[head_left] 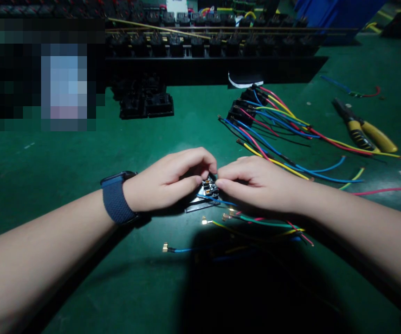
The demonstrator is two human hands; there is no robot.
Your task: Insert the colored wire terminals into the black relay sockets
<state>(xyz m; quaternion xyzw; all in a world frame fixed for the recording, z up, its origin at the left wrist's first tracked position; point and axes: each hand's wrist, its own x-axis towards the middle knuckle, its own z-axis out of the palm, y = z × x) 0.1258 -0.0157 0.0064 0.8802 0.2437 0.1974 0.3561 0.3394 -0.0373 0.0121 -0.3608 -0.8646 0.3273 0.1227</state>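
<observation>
A small black part with brass contacts [209, 186] lies on the green table between my hands. My left hand [172, 178] wears a blue-banded watch and curls over the part's left side, its thumb and fingertips close together at it. From the right, my right hand [256, 183] pinches at the part's right edge; what lies between its fingertips is too small to name. A blue wire [214, 199] runs across the front of the part toward my right hand. Loose wires with brass terminals [204, 221] lie just nearer to me.
Bundled coloured wires with black housings [242, 113] lie beyond my right hand. Yellow-handled pliers [364, 130] are at the right. Black parts [146, 104] sit back left, before a long black rack [214, 69]. A blue bin [333, 18] stands behind.
</observation>
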